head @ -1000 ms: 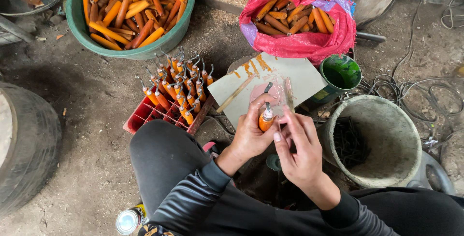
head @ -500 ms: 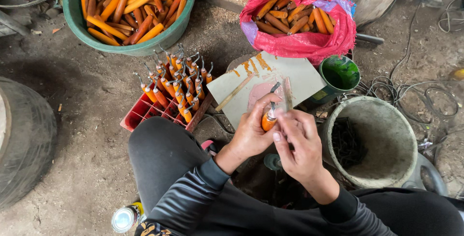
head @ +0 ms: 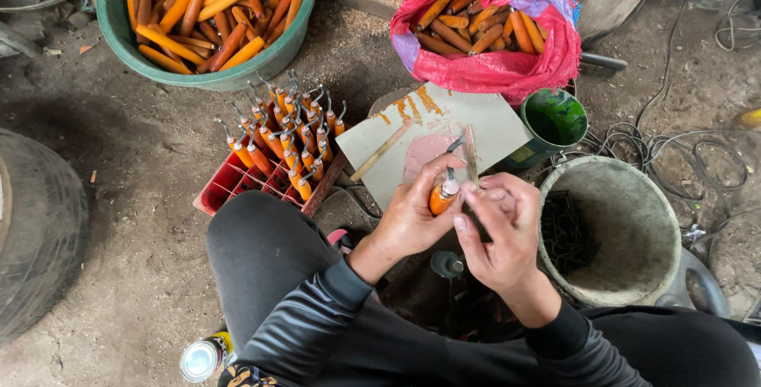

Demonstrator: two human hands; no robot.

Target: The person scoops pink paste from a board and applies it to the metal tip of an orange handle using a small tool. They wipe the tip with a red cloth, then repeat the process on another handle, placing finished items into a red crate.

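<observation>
Orange tool handle (head: 441, 198) with metal hook, over the smeared board (head: 476, 122): left hand (head: 412, 217) grip closed round it, right hand (head: 499, 228) pinching a thin stick (head: 470, 153) at its collar. Red crate (head: 238, 185) holds many finished pieces; green basin (head: 119, 26) and red sack (head: 507, 70) hold bare handles, so judged far from finished.

Not much moved here: my right hand (head: 499, 228) has closed in tighter on the orange wooden handle (head: 441, 197) (left hand (head: 416, 217) grips it), thin stick (head: 470, 155) tilted more upright.
</observation>
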